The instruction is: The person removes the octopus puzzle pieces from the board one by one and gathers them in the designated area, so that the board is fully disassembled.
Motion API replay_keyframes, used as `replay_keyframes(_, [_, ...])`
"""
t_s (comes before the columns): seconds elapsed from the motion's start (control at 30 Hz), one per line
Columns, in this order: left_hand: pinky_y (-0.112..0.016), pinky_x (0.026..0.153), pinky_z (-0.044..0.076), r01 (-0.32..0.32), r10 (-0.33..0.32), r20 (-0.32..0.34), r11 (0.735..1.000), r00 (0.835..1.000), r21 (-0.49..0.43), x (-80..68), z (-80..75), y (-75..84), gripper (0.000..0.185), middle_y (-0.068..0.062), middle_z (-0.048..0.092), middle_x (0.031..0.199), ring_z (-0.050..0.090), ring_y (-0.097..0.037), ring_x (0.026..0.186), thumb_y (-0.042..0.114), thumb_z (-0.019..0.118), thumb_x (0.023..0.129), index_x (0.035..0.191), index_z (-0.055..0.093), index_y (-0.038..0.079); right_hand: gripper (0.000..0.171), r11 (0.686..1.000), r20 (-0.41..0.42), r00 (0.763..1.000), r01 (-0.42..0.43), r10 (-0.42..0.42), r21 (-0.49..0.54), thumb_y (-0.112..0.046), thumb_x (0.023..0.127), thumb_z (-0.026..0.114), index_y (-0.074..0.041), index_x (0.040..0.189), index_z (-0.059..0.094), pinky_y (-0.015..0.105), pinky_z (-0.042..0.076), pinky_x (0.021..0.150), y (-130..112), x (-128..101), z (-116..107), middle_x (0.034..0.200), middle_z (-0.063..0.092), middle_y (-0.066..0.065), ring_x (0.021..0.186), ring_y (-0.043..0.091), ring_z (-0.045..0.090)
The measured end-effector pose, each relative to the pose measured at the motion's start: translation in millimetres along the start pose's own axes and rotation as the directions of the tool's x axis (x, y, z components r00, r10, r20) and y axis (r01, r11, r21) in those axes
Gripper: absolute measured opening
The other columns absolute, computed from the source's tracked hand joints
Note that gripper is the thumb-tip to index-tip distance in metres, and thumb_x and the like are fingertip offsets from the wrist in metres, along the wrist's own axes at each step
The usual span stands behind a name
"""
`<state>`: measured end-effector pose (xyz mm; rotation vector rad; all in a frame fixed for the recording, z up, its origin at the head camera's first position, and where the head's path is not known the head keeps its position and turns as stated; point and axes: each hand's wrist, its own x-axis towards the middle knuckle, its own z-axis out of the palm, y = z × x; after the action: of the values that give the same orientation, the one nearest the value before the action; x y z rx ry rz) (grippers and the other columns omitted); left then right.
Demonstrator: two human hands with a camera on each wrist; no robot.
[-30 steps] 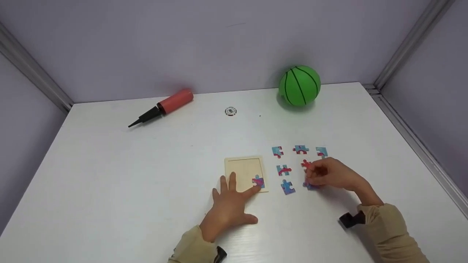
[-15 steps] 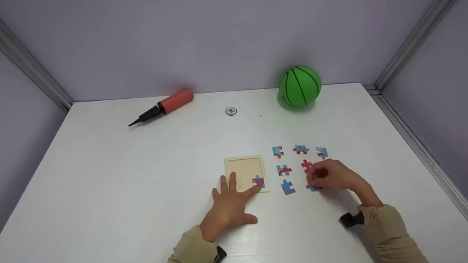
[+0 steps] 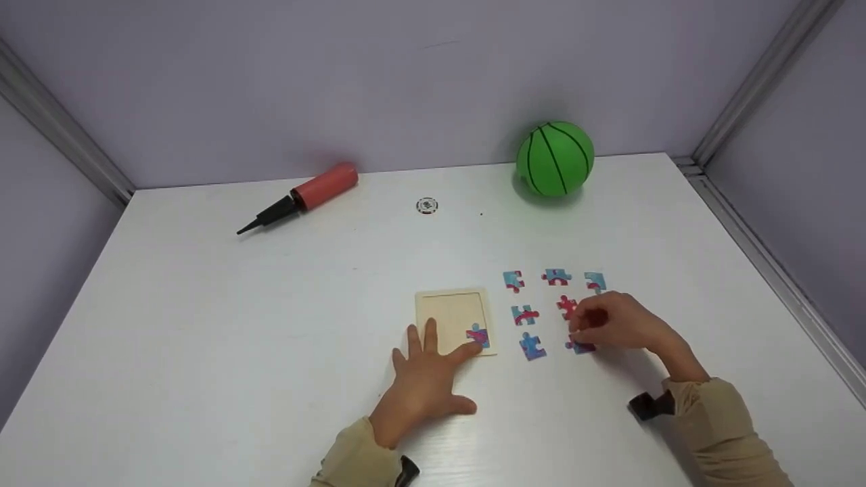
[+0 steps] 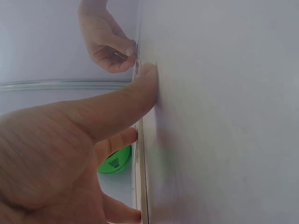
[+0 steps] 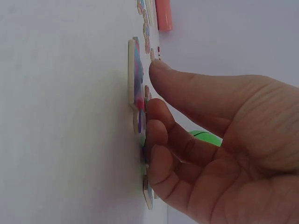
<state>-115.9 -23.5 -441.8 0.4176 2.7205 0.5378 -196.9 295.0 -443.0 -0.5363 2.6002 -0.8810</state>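
Left hand [image 3: 423,379] spread flat on tray [image 3: 452,318]; right hand [image 3: 619,325] fingers curled over piece [image 3: 580,346], grip unclear; piece may slide away.

The left hand [image 3: 423,379] lies flat, palm down, fingers straight and spread, thumb out to the side, its forearm in a tan sleeve reaching in from below. The right hand [image 3: 619,323] hovers low, well apart from the left, fingers curled downward and thumb extended beside them. Its sleeved forearm angles in from the lower right.
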Motion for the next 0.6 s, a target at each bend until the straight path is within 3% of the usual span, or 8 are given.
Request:
replay_keyframes(0.43, [-0.075, 0.096, 0.021, -0.018, 0.015, -0.029, 0.995, 0.999, -0.102, -6.3, 2.5, -1.1, 0.079, -0.03, 0.008, 0.154, 0.009, -0.059, 0.136, 0.038, 0.082, 0.072, 0.142, 0.047, 0.031, 0.009, 0.998, -0.016, 0.998, 0.055, -0.054, 0.037, -0.015, 0.084, 0.074, -0.012, 0.09, 0.067, 0.025, 0.047, 0.062, -8.1, 6.9, 2.0, 0.081, 0.059, -0.001, 0.074, 0.018, 0.052])
replay_keyframes(0.6, [-0.073, 0.096, 0.025, -0.027, 0.023, -0.046, 0.996, 0.999, -0.084, -13.2, 2.3, -3.7, 0.082, -0.028, 0.003, 0.156, 0.012, -0.058, 0.136, 0.037, 0.081, 0.072, 0.144, 0.043, 0.03, 0.006, 0.992, -0.001, 0.995, 0.102, -0.102, 0.074, -0.013, 0.085, 0.072, -0.01, 0.09, 0.068, 0.025, 0.046, 0.062, -22.5, 19.2, 12.3, 0.08, 0.062, -0.002, 0.07, 0.016, 0.052])
